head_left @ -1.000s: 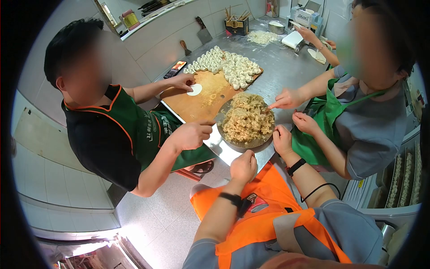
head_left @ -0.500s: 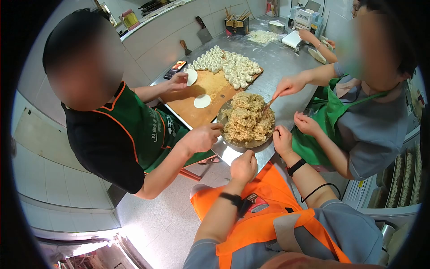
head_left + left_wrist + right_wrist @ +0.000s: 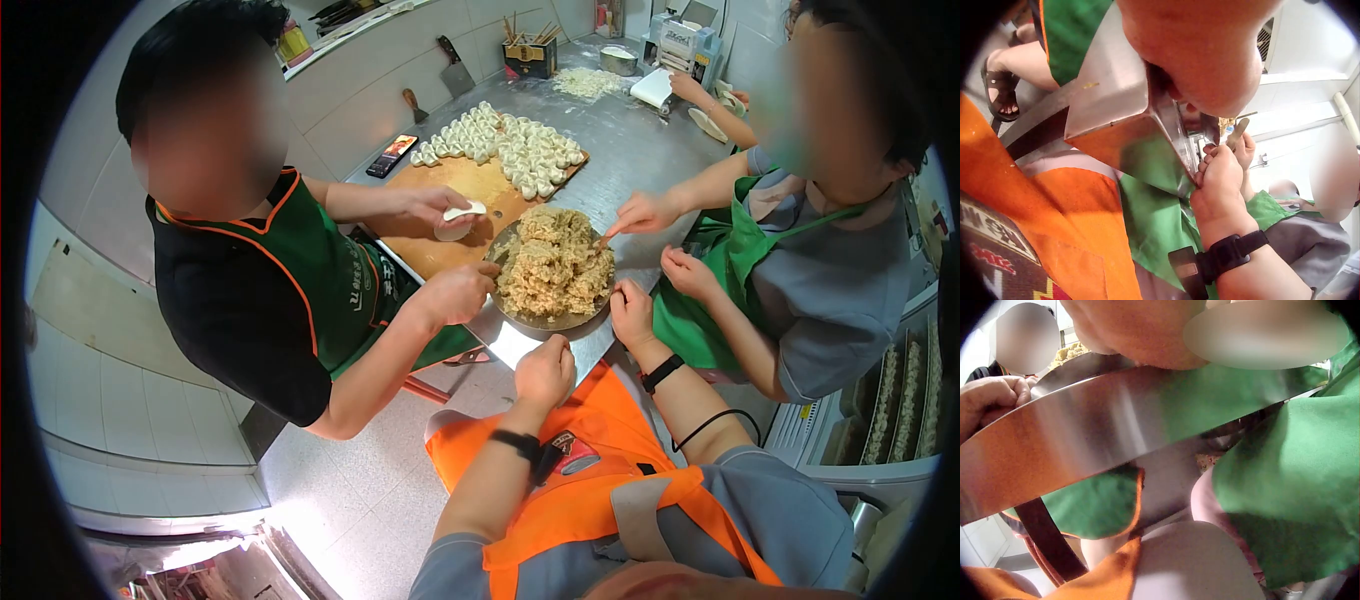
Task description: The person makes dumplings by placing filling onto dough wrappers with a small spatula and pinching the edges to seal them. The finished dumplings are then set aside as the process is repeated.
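Observation:
A round metal bowl (image 3: 545, 322) heaped with a crumbly yellowish filling (image 3: 555, 265) sits at the near corner of the steel table. My left hand (image 3: 545, 372) grips its near rim with curled fingers. Farther right along that rim, my right hand (image 3: 632, 314) holds on as well, fingers bent over the edge. In the right wrist view the bowl's side (image 3: 1085, 372) shows between both hands. Across the left side, a person in a green apron carries a dough wrapper (image 3: 464, 212), the other hand at the bowl. Another person's hand (image 3: 645, 212) holds a thin tool in the filling.
A wooden board (image 3: 420, 235) with rows of folded dumplings (image 3: 540, 160) lies behind the bowl. A phone (image 3: 391, 156), a cleaver (image 3: 455, 68) and a dough machine (image 3: 680, 50) stand farther back. The steel table's edge (image 3: 1129, 419) runs just below my hands.
The person on the left picked up a wrapper from the board and brought it toward the bowl. The right-hand person's tool moved in the filling. My hands stayed in place.

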{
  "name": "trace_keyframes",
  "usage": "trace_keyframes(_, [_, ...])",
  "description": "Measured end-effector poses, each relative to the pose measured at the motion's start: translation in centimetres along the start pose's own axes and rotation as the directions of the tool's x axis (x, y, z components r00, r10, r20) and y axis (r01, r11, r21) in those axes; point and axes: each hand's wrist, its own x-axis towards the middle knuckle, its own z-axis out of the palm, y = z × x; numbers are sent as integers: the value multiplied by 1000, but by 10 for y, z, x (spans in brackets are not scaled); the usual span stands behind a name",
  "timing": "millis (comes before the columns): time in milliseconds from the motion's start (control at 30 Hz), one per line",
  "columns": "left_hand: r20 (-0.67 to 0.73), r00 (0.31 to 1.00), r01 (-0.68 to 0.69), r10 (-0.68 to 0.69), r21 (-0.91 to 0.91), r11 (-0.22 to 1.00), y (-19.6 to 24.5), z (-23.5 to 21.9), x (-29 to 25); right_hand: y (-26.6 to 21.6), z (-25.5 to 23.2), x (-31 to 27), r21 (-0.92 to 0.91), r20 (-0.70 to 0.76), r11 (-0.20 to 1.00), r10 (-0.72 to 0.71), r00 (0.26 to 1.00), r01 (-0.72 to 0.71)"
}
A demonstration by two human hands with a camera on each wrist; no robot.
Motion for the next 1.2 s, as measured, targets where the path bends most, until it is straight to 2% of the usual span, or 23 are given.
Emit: trace_keyframes(1200, [-8,1000,-6,6,0,1000,-2,3,0,2,2,-1,12,-11,1000,-7,1000,7])
